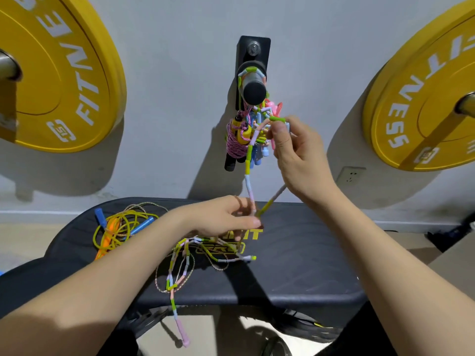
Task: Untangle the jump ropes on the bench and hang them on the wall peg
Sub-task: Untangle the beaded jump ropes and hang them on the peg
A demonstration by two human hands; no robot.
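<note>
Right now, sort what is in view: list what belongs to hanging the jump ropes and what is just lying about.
Job: beaded rope, pinched by left hand and right hand; yellow rope tangle on the bench; hung ropes on the wall peg.
Lying about: left weight plate; right weight plate; wall socket.

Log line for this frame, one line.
right hand: pinches beaded rope near peg | left hand: holds same rope over bench | yellow rope: lies on bench
</note>
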